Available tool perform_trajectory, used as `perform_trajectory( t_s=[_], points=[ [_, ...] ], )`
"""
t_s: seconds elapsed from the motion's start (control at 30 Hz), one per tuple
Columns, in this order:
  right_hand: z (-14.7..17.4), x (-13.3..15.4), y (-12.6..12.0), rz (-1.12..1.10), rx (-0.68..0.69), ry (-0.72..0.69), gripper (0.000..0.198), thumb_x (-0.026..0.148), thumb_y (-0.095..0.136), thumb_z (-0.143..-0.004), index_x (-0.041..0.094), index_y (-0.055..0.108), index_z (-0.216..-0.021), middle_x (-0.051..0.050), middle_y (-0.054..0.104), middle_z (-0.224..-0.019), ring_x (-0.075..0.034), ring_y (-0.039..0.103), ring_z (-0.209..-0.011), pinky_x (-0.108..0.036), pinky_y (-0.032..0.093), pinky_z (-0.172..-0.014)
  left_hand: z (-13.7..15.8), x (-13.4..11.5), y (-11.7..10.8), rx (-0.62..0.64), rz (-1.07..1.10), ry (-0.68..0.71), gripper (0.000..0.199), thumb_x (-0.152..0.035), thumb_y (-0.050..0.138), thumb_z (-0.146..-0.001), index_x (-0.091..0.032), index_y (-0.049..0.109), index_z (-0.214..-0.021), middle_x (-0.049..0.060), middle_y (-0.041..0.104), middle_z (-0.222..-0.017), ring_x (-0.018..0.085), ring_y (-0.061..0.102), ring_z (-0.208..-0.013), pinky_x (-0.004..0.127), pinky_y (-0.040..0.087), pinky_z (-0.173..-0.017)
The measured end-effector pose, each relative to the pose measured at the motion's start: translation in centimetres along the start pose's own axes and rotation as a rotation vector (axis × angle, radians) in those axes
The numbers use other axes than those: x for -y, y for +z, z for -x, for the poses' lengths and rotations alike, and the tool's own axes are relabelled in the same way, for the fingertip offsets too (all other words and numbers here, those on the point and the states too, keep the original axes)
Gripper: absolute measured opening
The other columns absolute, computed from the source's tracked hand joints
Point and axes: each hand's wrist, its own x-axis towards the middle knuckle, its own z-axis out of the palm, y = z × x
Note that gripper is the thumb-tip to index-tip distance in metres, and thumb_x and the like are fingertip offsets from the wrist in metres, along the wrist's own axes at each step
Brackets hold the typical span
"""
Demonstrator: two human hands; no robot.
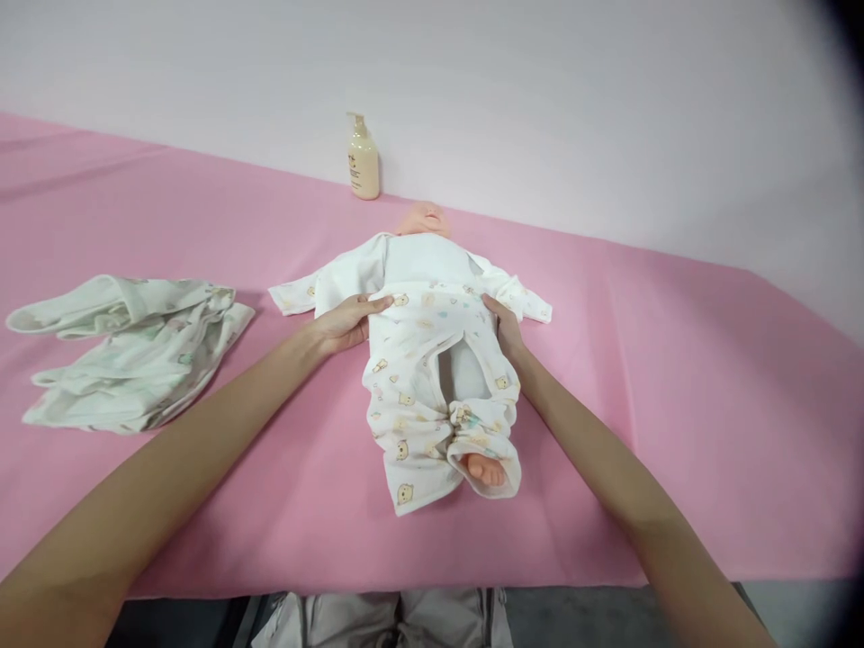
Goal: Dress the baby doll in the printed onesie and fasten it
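Note:
A baby doll [424, 219] lies on its back, head toward the wall, in a white long-sleeved top [355, 268] with sleeves spread to both sides. White baby pants [405, 369] printed with small bears cover its lower body. At the waistband's left side, my left hand [346, 324] grips the cloth, thumb on top. My right hand [505, 326] pinches the waistband's right side, its fingers partly hidden. A split in the pants' crotch shows the doll's pale body. One foot [486, 470] sticks out of the bunched right pant leg; the other foot is hidden inside the left leg.
Folded white printed baby clothes [135, 355] lie on the left of the pink-covered table [708, 405]. A cream pump bottle [364, 162] stands at the back against the white wall [573, 108]. The table's front edge runs just before my lap.

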Motion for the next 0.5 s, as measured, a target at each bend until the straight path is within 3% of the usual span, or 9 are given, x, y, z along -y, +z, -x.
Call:
perform_trajectory(
  t_s=[0.13, 0.3, 0.4, 0.5],
  points=[
    [-0.1, -0.1, 0.4, 0.005, 0.03, -0.035, 0.035, 0.049, 0.063, -0.085, 0.022, 0.069, -0.106, -0.006, 0.077, -0.096, -0.029, 0.069, -0.107, -0.041, 0.057, -0.092, 0.1, 0.7, 1.0, 0.071, 0.109, 0.021, 0.031, -0.034, 0.077, -0.081, -0.012, 0.076, -0.102, 0.015, 0.077, -0.11, 0.034, 0.066, -0.121, 0.044, 0.052, -0.109],
    [-0.2, 0.0, 0.8, 0.06, 0.092, -0.073, 0.048, 0.063, 0.051, -0.089, 0.027, 0.067, -0.116, -0.005, 0.075, -0.107, -0.029, 0.067, -0.112, -0.042, 0.057, -0.092, 0.7, 1.3, 2.7, 0.03, 0.11, 0.004, 0.049, -0.058, 0.064, -0.084, -0.018, 0.071, -0.112, 0.013, 0.077, -0.109, 0.037, 0.062, -0.127, 0.049, 0.053, -0.107],
    [0.0, 0.2, 0.9, 0.128, 0.114, -0.103, 0.049, 0.066, 0.05, -0.09, 0.029, 0.068, -0.114, -0.005, 0.075, -0.107, -0.029, 0.067, -0.112, -0.043, 0.058, -0.09, 0.8, 1.4, 3.4, 0.039, 0.054, 0.024, 0.058, -0.07, 0.061, -0.079, -0.019, 0.07, -0.105, 0.014, 0.077, -0.102, 0.038, 0.063, -0.124, 0.051, 0.056, -0.099],
    [0.2, 0.4, 0.8, 0.171, 0.055, -0.175, 0.042, 0.064, 0.056, -0.087, 0.028, 0.069, -0.105, -0.005, 0.074, -0.106, -0.029, 0.066, -0.114, -0.041, 0.057, -0.091, 0.7, 1.0, 3.5, 0.037, -0.019, 0.122, 0.05, -0.063, 0.073, -0.072, -0.019, 0.069, -0.096, 0.014, 0.076, -0.094, 0.038, 0.067, -0.117, 0.048, 0.059, -0.091]
  ],
)
